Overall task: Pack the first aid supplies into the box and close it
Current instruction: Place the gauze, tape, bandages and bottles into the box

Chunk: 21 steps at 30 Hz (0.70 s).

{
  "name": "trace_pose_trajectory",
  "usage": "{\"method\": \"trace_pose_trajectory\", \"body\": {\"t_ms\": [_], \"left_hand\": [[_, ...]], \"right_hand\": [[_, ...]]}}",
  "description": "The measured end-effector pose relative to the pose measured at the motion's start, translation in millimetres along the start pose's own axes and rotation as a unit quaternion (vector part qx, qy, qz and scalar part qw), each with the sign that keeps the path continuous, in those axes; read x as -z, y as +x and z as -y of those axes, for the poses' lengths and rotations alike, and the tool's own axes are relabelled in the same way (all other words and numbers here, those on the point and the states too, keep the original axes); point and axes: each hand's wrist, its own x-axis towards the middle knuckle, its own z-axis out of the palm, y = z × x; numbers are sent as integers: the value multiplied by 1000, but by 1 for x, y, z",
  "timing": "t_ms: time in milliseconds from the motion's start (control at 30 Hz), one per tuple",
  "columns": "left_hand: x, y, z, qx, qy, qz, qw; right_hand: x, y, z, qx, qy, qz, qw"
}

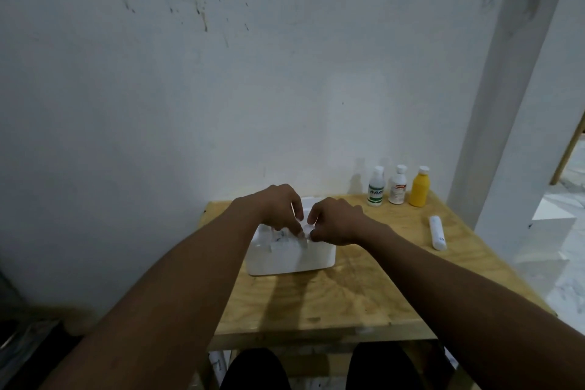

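Knees (257, 370): black-clad, tucked under the near edge of the table (316, 304).
Forearms (177, 279): both stretched forward over the wood, meeting above the box (294, 258).
Box: white, left of centre on the table, directly beneath both hands; something with dark print showed at its top.
Left hand (278, 207): fingers curled down, tips pinching a small white piece (305, 228) at the box's top.
Right hand (335, 222): thumb and forefinger nipped the same piece from the other side; too blurred to tell what it was.
Bottles: three upright in a row at the back right, well apart from the box: green-label bottle (376, 187), red-label bottle (398, 184), yellow bottle (419, 187).
Tube (437, 233): white, lying flat near the right edge.
In the way: the hands hid most of the box's top.
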Motion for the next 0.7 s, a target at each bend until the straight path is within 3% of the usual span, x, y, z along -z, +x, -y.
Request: {"method": "trace_pose_trajectory", "body": {"t_ms": [533,700], "left_hand": [[0,4,-2,24,-5,47,999],[10,12,-10,18,-26,29,999]], "right_hand": [[4,-3,-10,19,30,26,999],[24,-7,-26,11,85,-13,996]]}}
